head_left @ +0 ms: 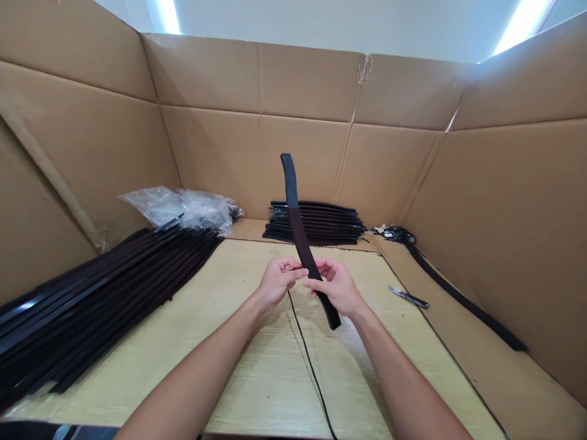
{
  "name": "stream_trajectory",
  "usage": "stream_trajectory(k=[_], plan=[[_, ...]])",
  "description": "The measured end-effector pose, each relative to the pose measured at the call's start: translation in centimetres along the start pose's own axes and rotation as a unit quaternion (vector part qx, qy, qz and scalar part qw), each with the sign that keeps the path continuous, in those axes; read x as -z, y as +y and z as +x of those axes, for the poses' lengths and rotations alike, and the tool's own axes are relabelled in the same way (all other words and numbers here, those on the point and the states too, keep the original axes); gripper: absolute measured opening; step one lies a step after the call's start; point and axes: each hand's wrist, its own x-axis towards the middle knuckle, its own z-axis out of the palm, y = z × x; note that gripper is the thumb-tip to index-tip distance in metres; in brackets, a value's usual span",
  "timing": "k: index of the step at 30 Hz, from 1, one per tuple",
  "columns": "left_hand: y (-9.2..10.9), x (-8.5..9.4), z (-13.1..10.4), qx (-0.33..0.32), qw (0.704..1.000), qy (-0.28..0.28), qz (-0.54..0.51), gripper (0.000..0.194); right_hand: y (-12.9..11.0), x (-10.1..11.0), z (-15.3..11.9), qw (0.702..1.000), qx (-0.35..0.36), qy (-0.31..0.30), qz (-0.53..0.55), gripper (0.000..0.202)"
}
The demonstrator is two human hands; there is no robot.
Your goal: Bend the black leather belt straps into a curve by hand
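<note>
A long, slightly curved dark strip (pixel 300 235) stands tilted over the middle of the table, black at its ends and dark brown between. My right hand (pixel 337 286) is closed around its lower part, thumb across the front. From the left, my left hand (pixel 277 282) is closed in a pinch, its thumb tip at the strip's edge. A thin black cord (pixel 305 348) runs from under the left fingers down to the table's front edge. The cord's upper end is hidden by the fingers.
Many long dark strips (pixel 123 299) lie at left beside crumpled clear plastic (pixel 192 205). Shorter strips (pixel 325 223) are stacked at the back. Thread snips (pixel 408 297) and a long black strip (pixel 468 299) lie at right. Cardboard walls (pixel 302 79) enclose the table (pixel 220 366).
</note>
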Motion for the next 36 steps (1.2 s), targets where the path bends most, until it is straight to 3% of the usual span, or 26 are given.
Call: stream_trajectory(k=[7, 12, 20, 28, 36], plan=[[-0.5, 0.1, 0.2, -0.003, 1.0, -0.004, 0.016, 0.06, 0.3, -0.1, 0.1, 1.0, -0.013, 0.018, 0.003, 0.071], [-0.4, 0.1, 0.2, -0.004, 1.0, 0.027, -0.006, 0.059, 0.6, -0.3, 0.3, 0.998, 0.013, 0.051, -0.021, 0.068], [-0.5, 0.4, 0.4, -0.006, 0.999, 0.041, -0.015, 0.053, -0.1, -0.5, 0.0, 0.999, -0.001, 0.019, 0.039, 0.061], [-0.8, 0.0, 0.7, 0.004, 0.997, 0.076, -0.024, 0.07, 0.8, -1.1, 0.7, 0.991, -0.04, 0.068, 0.112, 0.076], [-0.8, 0.3, 0.7, -0.01, 0.999, 0.031, -0.026, 0.062, 0.8, -0.8, 0.8, 0.999, -0.001, 0.052, 0.015, 0.091]])
